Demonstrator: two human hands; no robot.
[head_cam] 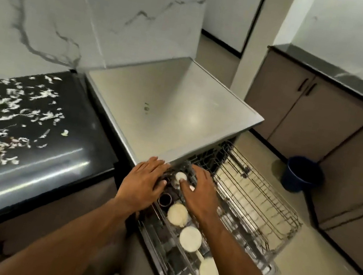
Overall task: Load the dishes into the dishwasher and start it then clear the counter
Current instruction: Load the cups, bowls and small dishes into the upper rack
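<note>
Seating a small white cup (pixel 180 176) at the rack's (pixel 259 211) far left, my left hand (pixel 143 184) and right hand (pixel 200 193) press down, fingers spread, steadying neighbours.

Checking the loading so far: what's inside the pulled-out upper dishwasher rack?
The wire upper rack holds cream round dishes and a dark cup along its near side. Both hands cover the items farther back.
</note>
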